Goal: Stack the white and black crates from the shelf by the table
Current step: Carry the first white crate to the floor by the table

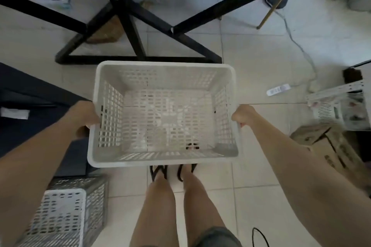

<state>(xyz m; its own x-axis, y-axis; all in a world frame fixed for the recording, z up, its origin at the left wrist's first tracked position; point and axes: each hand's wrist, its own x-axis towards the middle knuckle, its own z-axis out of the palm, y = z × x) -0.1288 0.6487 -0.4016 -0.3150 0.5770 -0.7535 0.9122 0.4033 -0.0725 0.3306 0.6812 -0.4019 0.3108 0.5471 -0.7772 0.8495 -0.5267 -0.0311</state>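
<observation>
While both hands grip white crate (pixel 163 113), table frame (pixel 128 26) ahead, stacked crates (pixel 66 212) lower-left.

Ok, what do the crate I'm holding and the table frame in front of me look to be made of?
White crate: looks like moulded plastic, matte; the walls and base are an even grid of slots with a smooth rolled rim. Left hand and right hand grip its sides. Table frame: black, matte, square-edged bars; painted wood or metal, can't tell.

Both arms reach out in front, bare. The left hand (pixel 85 116) is curled tight on the left rim of the crate (pixel 163 156). The right hand (pixel 244 115) is curled tight on the right rim.
</observation>
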